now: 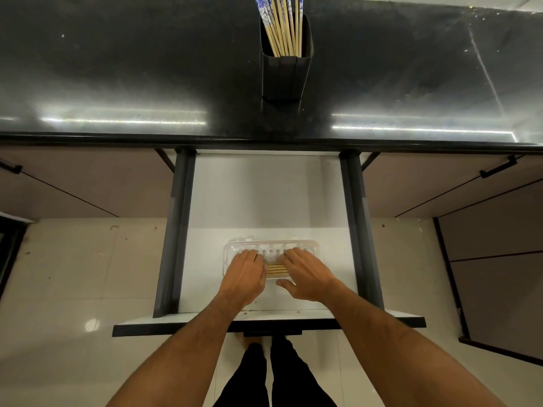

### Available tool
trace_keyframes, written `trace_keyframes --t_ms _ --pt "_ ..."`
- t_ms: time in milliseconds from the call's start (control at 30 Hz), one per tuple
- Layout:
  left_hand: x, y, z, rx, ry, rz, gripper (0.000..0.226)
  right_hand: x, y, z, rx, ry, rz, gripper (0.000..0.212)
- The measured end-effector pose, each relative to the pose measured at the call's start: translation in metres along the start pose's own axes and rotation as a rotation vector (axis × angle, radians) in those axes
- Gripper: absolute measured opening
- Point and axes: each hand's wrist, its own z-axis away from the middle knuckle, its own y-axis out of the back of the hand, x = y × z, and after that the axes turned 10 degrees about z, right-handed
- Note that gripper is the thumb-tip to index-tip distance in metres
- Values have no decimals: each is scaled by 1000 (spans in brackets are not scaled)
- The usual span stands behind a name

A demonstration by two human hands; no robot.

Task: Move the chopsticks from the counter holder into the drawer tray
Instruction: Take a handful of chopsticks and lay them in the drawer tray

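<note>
No text, label, brand, number or sign can be read anywhere. The chopsticks [280,24] in the holder [286,74] carry a blue-and-white pattern at their upper ends, but it forms no legible letters or figures.

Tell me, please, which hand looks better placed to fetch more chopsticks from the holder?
Neither has a clear edge. The left hand and right hand both lie flat on the tray, and the holder stands straight ahead between them; the right is perhaps marginally nearer.
</note>
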Motion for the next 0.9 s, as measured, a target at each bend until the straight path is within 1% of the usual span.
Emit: trace_keyframes --t_ms 100,200,267,367,467,633,800,900 --pt "4 6 4 93 -77 4 27 -1 8 1 108 0 -10 63" --pt "9 15 6 191 -120 8 32 -3 20 3 187 -15 -30 64" --pt "11 23 4 250 -122 0 36 -2 29 4 209 -38 -6 66" --pt "13 44 -4 258 -106 -40 46 3 46 1 220 -90 72 68" --pt "19 74 -22 290 -112 -71 51 12 72 -8 228 -168 105 69" --pt "38 144 -69 406 -151 -84 55 42 136 -38 335 -300 131 68" --pt "65 217 -125 524 -215 -119 56 80 215 -72 480 -360 162 65" --pt "80 253 -161 579 -224 -141 55 103 258 -93 561 -389 184 61"
